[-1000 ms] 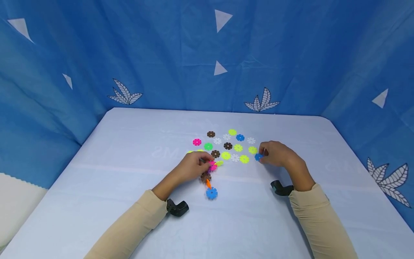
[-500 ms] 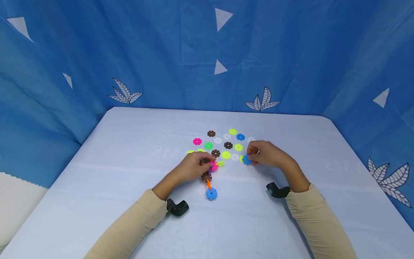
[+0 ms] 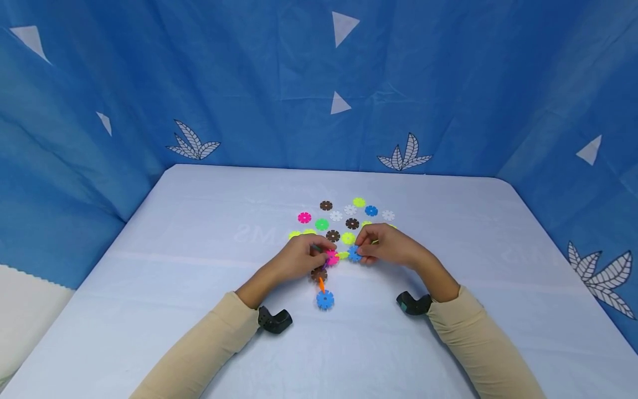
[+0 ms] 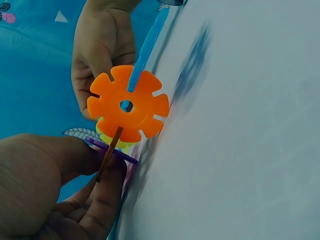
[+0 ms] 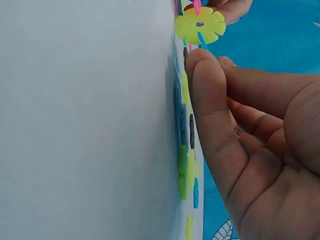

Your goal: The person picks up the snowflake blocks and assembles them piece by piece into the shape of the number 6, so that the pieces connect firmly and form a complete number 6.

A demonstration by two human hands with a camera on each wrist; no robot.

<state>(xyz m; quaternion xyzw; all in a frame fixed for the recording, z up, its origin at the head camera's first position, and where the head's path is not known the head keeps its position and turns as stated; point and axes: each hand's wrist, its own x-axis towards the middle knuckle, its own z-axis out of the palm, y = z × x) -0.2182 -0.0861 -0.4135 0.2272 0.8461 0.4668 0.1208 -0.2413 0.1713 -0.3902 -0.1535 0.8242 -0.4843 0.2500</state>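
A chain of slotted plastic discs hangs from my left hand (image 3: 298,258), which pinches it near the pink disc (image 3: 332,258) and the purple disc (image 4: 129,158). Below come a brown disc (image 3: 318,275), an orange disc (image 4: 150,112) and a blue disc (image 3: 325,300) at the bottom. Out to the right of the pink one sticks a yellow disc (image 5: 215,22). Between thumb and fingers my right hand (image 3: 391,245) pinches another blue disc (image 3: 353,254), its edge at the yellow disc's edge. Fingertips mostly cover this blue disc in the right wrist view; how deep the slots engage, I cannot tell.
Loose discs lie flat behind the hands, among them a green disc (image 3: 322,224), a pink loose disc (image 3: 304,218), a blue loose disc (image 3: 371,211) and several brown, yellow and clear ones. A white cloth (image 3: 199,221) covers the table; a blue curtain (image 3: 279,83) stands behind.
My right hand has carried the blue disc leftward from the right side of the loose discs to the chain's yellow disc. The left hand has stayed nearly in place with the chain.
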